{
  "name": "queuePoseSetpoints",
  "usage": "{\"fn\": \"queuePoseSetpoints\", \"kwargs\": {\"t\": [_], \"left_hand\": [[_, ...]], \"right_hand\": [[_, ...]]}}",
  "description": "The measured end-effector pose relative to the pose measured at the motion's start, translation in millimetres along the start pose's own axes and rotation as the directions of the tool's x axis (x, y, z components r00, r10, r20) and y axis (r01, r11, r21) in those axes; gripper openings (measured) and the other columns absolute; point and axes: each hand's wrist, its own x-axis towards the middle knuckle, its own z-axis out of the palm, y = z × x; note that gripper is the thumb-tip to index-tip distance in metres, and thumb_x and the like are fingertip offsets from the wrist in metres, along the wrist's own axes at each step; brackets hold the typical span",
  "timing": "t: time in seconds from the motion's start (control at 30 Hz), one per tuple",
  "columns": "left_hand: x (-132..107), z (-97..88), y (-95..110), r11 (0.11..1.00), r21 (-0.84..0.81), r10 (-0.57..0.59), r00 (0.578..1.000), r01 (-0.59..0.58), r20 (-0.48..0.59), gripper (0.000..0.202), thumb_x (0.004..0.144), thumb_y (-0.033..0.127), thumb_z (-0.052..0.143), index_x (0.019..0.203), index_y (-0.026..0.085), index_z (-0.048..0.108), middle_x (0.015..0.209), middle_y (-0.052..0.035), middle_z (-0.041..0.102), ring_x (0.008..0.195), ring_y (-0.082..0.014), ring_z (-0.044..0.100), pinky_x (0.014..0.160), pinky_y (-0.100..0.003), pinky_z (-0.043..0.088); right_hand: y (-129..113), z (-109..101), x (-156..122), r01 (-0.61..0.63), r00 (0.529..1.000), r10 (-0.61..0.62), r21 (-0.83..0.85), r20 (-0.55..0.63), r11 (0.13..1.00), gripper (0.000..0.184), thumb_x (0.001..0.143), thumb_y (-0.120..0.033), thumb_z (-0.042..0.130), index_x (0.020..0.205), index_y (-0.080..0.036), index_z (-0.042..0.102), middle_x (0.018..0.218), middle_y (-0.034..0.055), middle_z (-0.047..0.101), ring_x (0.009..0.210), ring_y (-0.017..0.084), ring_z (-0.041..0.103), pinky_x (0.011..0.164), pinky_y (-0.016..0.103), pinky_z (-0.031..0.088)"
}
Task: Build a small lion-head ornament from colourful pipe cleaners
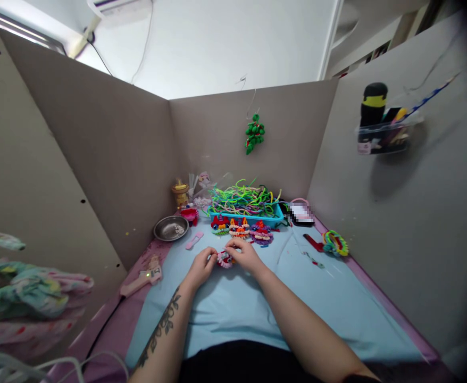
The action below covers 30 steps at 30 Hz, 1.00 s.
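The fingers of the left hand [202, 266] and right hand [244, 256] pinch a pink toy [224, 260]. Beyond it, three colourful toys [239, 229] line the bench [229, 314] before a blue tray [278, 214].

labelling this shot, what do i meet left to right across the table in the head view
Pink corded tool, metal bowl, left hand, small pink craft piece, right hand, yellow-green looped bundle.
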Motion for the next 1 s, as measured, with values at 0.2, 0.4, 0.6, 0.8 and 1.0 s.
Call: {"fn": "queuePoseSetpoints", "kwargs": {"t": [0.2, 0.4, 0.6, 0.8, 1.0], "left_hand": [[1.0, 0.6, 5.0, 0.998, -0.052, 0.023, 1.0, -0.023, -0.001, 0.023, 0.088, 0.031, 0.038, 0.081, 0.017, 0.054, 0.078, -0.0032, 0.054, 0.075, -0.0159, 0.05, 0.072, -0.028, 0.039], [0.7, 6.3, 8.2, 0.987, -0.147, -0.068, 0.998, 0.069, 0.012, 0.025, 0.089, 0.034, 0.034, 0.078, 0.018, 0.049, 0.069, 0.0004, 0.049, 0.066, -0.014, 0.045, 0.064, -0.025, 0.037], [1.3, 5.9, 15.2, 0.985, -0.156, -0.073, 0.997, 0.068, -0.023, 0.023, 0.089, 0.033, 0.035, 0.077, 0.018, 0.048, 0.068, 0.0007, 0.048, 0.065, -0.0138, 0.044, 0.063, -0.025, 0.036], [1.9, 4.9, 16.3, 0.982, -0.166, -0.096, 0.995, 0.092, -0.02, 0.025, 0.088, 0.034, 0.036, 0.078, 0.018, 0.051, 0.068, 0.0004, 0.05, 0.066, -0.0141, 0.046, 0.063, -0.025, 0.037], [3.9, 3.5, 16.0, 0.971, -0.201, -0.133, 0.991, 0.13, 0.001, 0.027, 0.087, 0.034, 0.038, 0.081, 0.016, 0.056, 0.073, -0.0017, 0.055, 0.071, -0.0154, 0.05, 0.067, -0.026, 0.04]], "right_hand": [[-4.7, -1.3, -2.1, 0.118, 0.993, -0.116, -0.085, 0.03, 0.989, 0.008, 0.077, -0.019, 0.058, 0.072, -0.018, 0.065, 0.073, 0.0022, 0.061, 0.072, 0.015, 0.055, 0.07, 0.028, 0.043], [-8.6, -1.9, -5.2, 0.227, 0.974, -0.226, -0.107, 0.024, 0.968, 0.011, 0.079, -0.017, 0.057, 0.08, -0.02, 0.068, 0.078, 0.0041, 0.063, 0.074, 0.016, 0.057, 0.071, 0.03, 0.045], [-9.2, -4.0, -7.4, 0.323, 0.946, -0.321, -0.177, 0.043, 0.93, 0.01, 0.08, -0.018, 0.059, 0.084, -0.021, 0.068, 0.077, 0.0034, 0.066, 0.075, 0.017, 0.057, 0.074, 0.031, 0.044], [-9.4, -3.7, -8.3, 0.285, 0.958, -0.283, -0.197, 0.037, 0.938, 0.01, 0.079, -0.016, 0.058, 0.08, -0.02, 0.067, 0.074, 0.0031, 0.065, 0.073, 0.016, 0.056, 0.072, 0.031, 0.043], [-9.9, -4.9, -7.7, 0.239, 0.97, -0.225, -0.181, 0.098, 0.954, 0.012, 0.08, -0.017, 0.054, 0.079, -0.021, 0.065, 0.077, 0.0033, 0.063, 0.075, 0.017, 0.056, 0.075, 0.031, 0.042]]}}
